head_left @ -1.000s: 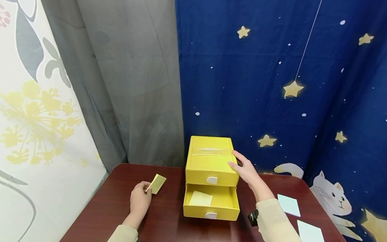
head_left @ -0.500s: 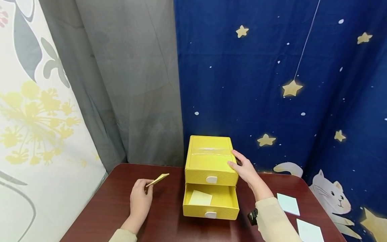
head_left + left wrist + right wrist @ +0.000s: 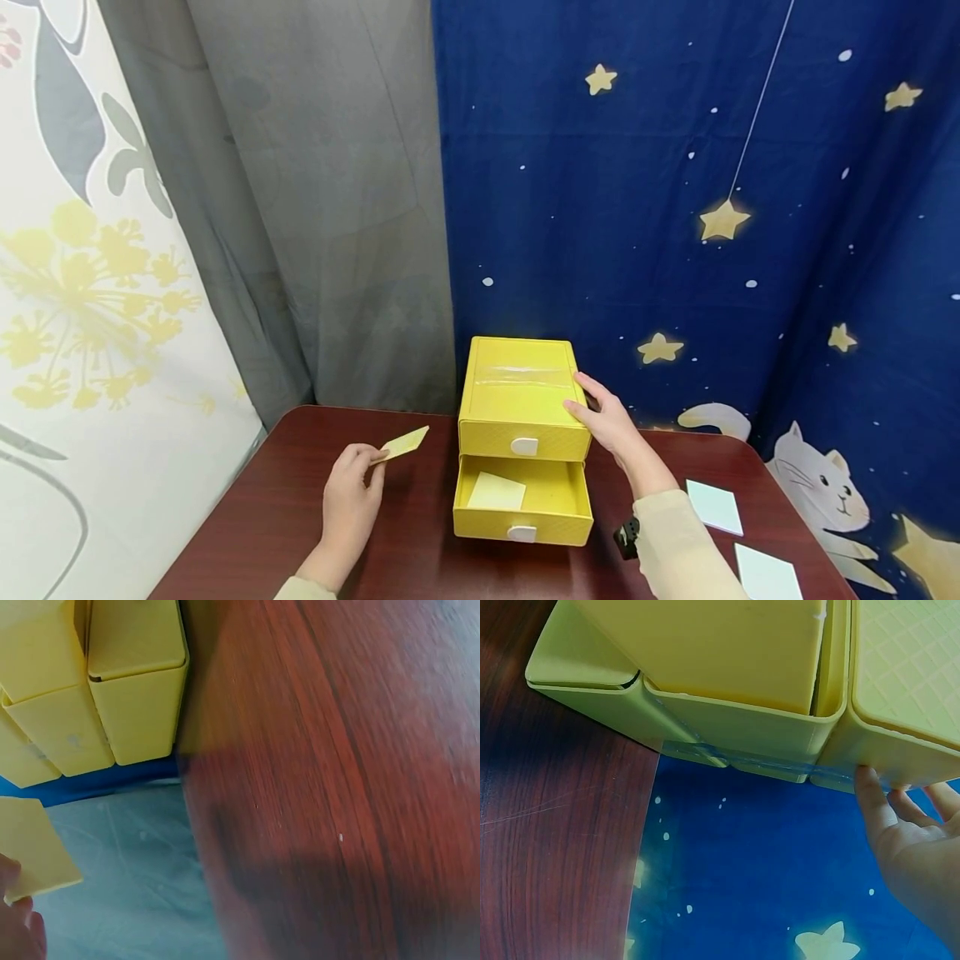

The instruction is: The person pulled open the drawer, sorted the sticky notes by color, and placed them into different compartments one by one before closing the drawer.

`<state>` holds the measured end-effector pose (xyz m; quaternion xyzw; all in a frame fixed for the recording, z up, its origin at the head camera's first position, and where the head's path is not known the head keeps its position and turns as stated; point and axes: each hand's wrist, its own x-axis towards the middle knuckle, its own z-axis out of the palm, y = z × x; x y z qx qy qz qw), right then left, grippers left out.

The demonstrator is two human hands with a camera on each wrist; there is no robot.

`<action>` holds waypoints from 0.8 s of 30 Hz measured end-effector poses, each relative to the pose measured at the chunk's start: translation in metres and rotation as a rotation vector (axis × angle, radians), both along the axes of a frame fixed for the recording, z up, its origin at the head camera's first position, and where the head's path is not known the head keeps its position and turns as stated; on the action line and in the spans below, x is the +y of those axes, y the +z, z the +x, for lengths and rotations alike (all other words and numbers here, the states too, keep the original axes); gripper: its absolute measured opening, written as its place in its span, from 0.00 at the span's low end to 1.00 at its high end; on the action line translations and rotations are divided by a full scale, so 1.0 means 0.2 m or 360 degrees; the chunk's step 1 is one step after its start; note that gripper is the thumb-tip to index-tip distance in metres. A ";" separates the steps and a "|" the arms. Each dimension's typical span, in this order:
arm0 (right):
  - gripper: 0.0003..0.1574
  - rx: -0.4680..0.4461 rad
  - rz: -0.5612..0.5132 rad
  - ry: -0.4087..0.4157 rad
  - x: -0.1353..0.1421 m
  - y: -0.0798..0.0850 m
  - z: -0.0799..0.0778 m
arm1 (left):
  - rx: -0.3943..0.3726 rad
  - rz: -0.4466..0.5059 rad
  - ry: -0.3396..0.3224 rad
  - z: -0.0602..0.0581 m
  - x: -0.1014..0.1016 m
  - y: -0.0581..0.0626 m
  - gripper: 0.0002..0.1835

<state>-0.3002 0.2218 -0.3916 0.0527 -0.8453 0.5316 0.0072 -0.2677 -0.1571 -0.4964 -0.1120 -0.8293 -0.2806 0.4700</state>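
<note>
My left hand (image 3: 351, 500) pinches a yellow sticky note pad (image 3: 407, 443) by its near edge, above the table left of a small yellow drawer box (image 3: 517, 400). In the left wrist view the pad (image 3: 36, 851) shows square with a thin side, the fingertips at its corner. The lower drawer (image 3: 487, 524) is pulled out, and a pale yellow note pad (image 3: 497, 492) lies inside at its left. The upper drawer is closed. My right hand (image 3: 615, 429) rests on the box's top right edge, its extended fingers touching the side in the right wrist view.
Two pale blue note pads (image 3: 715, 507) lie on the dark red table (image 3: 420, 550) at the right, beyond my right forearm. Clear tape (image 3: 517, 377) crosses the box top. Grey (image 3: 337, 208) and blue starry curtains (image 3: 600, 208) hang behind the table.
My left hand has turned the yellow sticky note pad and moved it slightly right, toward the box. The right hand and the pulled-out drawer stay in place.
</note>
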 end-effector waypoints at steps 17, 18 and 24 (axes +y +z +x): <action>0.42 -0.0004 -0.0011 -0.0005 0.00 0.01 0.00 | 0.0355 -0.0205 -0.0221 0.05 0.00 0.04 0.17; 0.43 -0.0005 -0.0011 -0.0006 0.00 0.01 0.01 | 0.0364 -0.0203 -0.0235 0.05 0.00 0.04 0.15; 0.42 -0.0001 0.0001 -0.0016 0.00 0.01 0.01 | 0.0477 -0.0186 -0.0326 0.06 0.02 0.06 0.11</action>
